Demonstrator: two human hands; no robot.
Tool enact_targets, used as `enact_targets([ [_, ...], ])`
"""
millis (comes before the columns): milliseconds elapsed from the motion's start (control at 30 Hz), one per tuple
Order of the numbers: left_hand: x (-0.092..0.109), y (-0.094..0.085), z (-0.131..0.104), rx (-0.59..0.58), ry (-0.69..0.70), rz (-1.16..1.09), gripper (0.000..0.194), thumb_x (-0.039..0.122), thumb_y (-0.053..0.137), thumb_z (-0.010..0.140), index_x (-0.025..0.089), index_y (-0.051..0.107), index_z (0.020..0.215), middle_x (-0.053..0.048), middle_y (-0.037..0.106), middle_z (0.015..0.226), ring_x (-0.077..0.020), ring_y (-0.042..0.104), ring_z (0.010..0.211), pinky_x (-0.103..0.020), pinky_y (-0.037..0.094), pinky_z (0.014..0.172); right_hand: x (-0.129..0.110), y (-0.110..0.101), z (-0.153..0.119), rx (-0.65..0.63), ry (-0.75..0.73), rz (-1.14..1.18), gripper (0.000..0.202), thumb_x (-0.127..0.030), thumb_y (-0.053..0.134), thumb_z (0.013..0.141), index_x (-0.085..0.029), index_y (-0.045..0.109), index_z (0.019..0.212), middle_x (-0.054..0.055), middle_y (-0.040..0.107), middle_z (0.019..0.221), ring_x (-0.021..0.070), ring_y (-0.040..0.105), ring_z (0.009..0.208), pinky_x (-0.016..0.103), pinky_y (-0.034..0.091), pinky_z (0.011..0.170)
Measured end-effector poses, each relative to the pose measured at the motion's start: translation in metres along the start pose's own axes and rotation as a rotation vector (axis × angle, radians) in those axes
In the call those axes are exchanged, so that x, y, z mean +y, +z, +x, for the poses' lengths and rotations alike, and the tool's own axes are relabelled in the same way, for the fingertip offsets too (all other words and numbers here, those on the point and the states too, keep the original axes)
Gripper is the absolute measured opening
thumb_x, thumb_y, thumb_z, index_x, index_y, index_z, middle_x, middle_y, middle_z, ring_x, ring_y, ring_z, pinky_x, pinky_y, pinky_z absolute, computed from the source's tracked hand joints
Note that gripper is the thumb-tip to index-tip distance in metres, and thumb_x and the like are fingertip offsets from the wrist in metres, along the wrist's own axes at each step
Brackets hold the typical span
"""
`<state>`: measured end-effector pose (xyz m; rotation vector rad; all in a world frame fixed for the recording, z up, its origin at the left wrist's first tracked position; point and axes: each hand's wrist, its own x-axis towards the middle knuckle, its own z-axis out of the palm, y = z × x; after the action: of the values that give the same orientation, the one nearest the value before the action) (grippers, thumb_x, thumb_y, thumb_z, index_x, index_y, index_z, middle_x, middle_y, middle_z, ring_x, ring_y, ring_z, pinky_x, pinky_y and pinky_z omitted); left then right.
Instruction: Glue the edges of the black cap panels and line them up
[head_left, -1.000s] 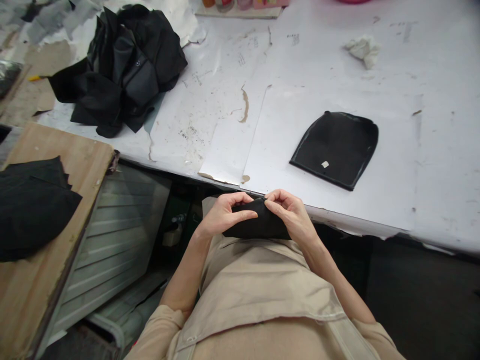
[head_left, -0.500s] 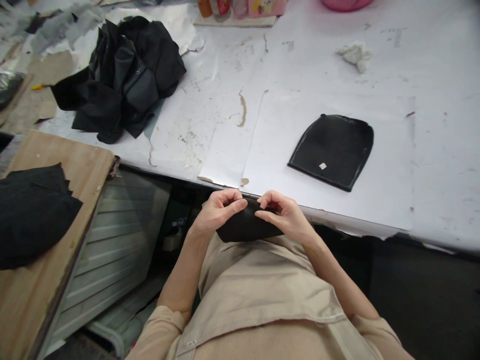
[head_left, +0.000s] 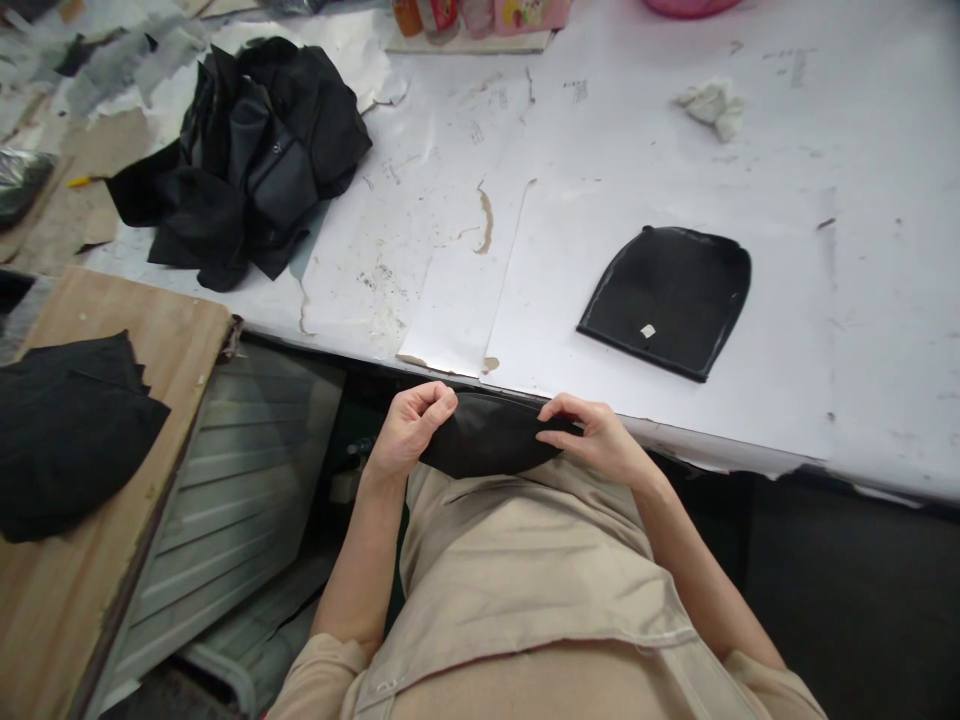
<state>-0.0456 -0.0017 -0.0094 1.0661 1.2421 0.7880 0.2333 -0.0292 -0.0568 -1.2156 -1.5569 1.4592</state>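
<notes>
- Head view: pinching the upper left part of a black flexible sheet between thumb and curled fingers of the left hand.
- Reaching over the opposite end with the right hand, thumb and forefinger apart — perhaps gripping with fingers behind, but impossible to tell from here.
- Holding the black flexible sheet in front of a beige apron, just beside the near edge of a paper-covered table.
- Spread wider than half a second ago, leaving more of the upper edge exposed between both hands — probably easier to see and reach.
- Visible flat on the table, beyond the right hand: black round-cornered panel with a small pale patch.
- Heaped farther left on the table: crumpled black sheets.
- Stacked on the wooden board: black cut pieces.
</notes>
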Motion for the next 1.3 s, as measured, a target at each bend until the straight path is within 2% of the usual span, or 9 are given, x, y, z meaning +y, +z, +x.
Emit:
enact_targets([
  [100, 0.001, 0.004, 0.0, -0.008, 0.004, 0.03, 0.042, 0.046, 0.072, 0.091, 0.017, 0.053, 0.068, 0.004, 0.04, 0.064, -0.0083, 0.031, 0.057, -0.023, 0.023, 0.054, -0.008, 0.01, 0.007, -0.035, -0.088, -0.026, 0.013, -0.034, 0.076, 0.09, -0.024, 0.07, 0.096, 0.001, 0.072, 0.094, 0.0187, 0.064, 0.085, 0.029, 0.047, 0.079],
  [200, 0.003, 0.004, 0.0, -0.004, 0.011, 0.051, 0.041, 0.044, 0.073, 0.09, 0.016, 0.053, 0.067, 0.004, 0.042, 0.065, -0.0081, 0.033, 0.057, -0.023, 0.024, 0.053, -0.01, 0.014, 0.012, -0.14, -0.13, -0.088, 0.026, -0.04, 0.075, 0.091, -0.022, 0.062, 0.078, -0.002, 0.062, 0.077, 0.0145, 0.053, 0.069, 0.027, 0.041, 0.067],
  [333, 0.002, -0.006, -0.001, 0.16, 0.053, -0.015, 0.043, 0.043, 0.074, 0.087, 0.017, 0.049, 0.063, 0.004, 0.037, 0.063, -0.008, 0.03, 0.056, -0.022, 0.024, 0.052, 0.002, -0.003, 0.009, -0.03, -0.04, -0.025, 0.044, -0.05, 0.078, 0.086, -0.021, 0.053, 0.065, -0.003, 0.055, 0.069, 0.015, 0.05, 0.068, 0.028, 0.04, 0.065],
  [467, -0.006, -0.011, 0.0, 0.155, 0.008, -0.041, 0.043, 0.043, 0.074, 0.087, 0.018, 0.047, 0.064, 0.004, 0.035, 0.063, -0.0083, 0.029, 0.056, -0.022, 0.022, 0.051, 0.012, -0.01, 0.004, -0.002, 0.057, 0.182, 0.03, -0.047, 0.086, 0.078, -0.023, 0.072, 0.088, 0.003, 0.072, 0.093, 0.0217, 0.065, 0.089, 0.032, 0.051, 0.08],
  [633, -0.014, -0.001, 0.002, 0.187, 0.05, -0.023, 0.042, 0.044, 0.069, 0.091, 0.018, 0.047, 0.066, 0.004, 0.033, 0.063, -0.0089, 0.027, 0.057, -0.022, 0.022, 0.052, 0.015, 0.009, 0.008, 0.169, 0.149, 0.508, 0.048, -0.045, 0.087, 0.078, -0.028, 0.068, 0.118, 0.001, 0.074, 0.091, 0.0193, 0.068, 0.087, 0.033, 0.053, 0.083],
  [867, -0.011, 0.003, 0.004, 0.329, 0.124, -0.047, 0.046, 0.045, 0.064, 0.094, 0.02, 0.037, 0.065, 0.005, 0.027, 0.063, -0.0099, 0.024, 0.056, -0.023, 0.023, 0.05, 0.024, 0.018, 0.01, 0.331, 0.241, 0.471, 0.047, -0.066, 0.077, 0.079, -0.023, 0.063, 0.071, 0.0, 0.064, 0.072, 0.0178, 0.056, 0.07, 0.031, 0.05, 0.07],
  [1000, -0.017, 0.007, 0.006, 0.334, 0.165, 0.034, 0.048, 0.049, 0.059, 0.096, 0.021, 0.034, 0.066, 0.004, 0.028, 0.065, -0.011, 0.025, 0.059, -0.024, 0.026, 0.053, 0.017, 0.028, 0.013, 0.516, 0.269, 0.485, 0.053, -0.074, 0.068, 0.083, -0.024, 0.055, 0.069, -0.001, 0.058, 0.068, 0.0177, 0.052, 0.065, 0.031, 0.047, 0.063],
  [1167, -0.033, 0.013, 0.004, 0.327, 0.161, 0.059, 0.05, 0.053, 0.056, 0.098, 0.022, 0.031, 0.067, 0.005, 0.027, 0.065, -0.0113, 0.025, 0.059, -0.024, 0.028, 0.054, 0.009, 0.028, 0.014, 0.6, 0.292, 0.529, 0.051, -0.073, 0.067, 0.084, -0.025, 0.054, 0.07, -0.001, 0.056, 0.065, 0.0186, 0.051, 0.061, 0.031, 0.046, 0.058],
  [1300, -0.035, 0.004, -0.001, 0.178, 0.087, 0.158, 0.049, 0.056, 0.055, 0.1, 0.02, 0.047, 0.068, 0.004, 0.04, 0.065, -0.0116, 0.037, 0.061, -0.024, 0.034, 0.058, 0.006, 0.009, 0.012, 0.597, 0.291, 0.472, 0.056, -0.07, 0.072, 0.083, -0.025, 0.045, 0.063, -0.003, 0.045, 0.06, 0.0157, 0.042, 0.057, 0.03, 0.038, 0.054],
])
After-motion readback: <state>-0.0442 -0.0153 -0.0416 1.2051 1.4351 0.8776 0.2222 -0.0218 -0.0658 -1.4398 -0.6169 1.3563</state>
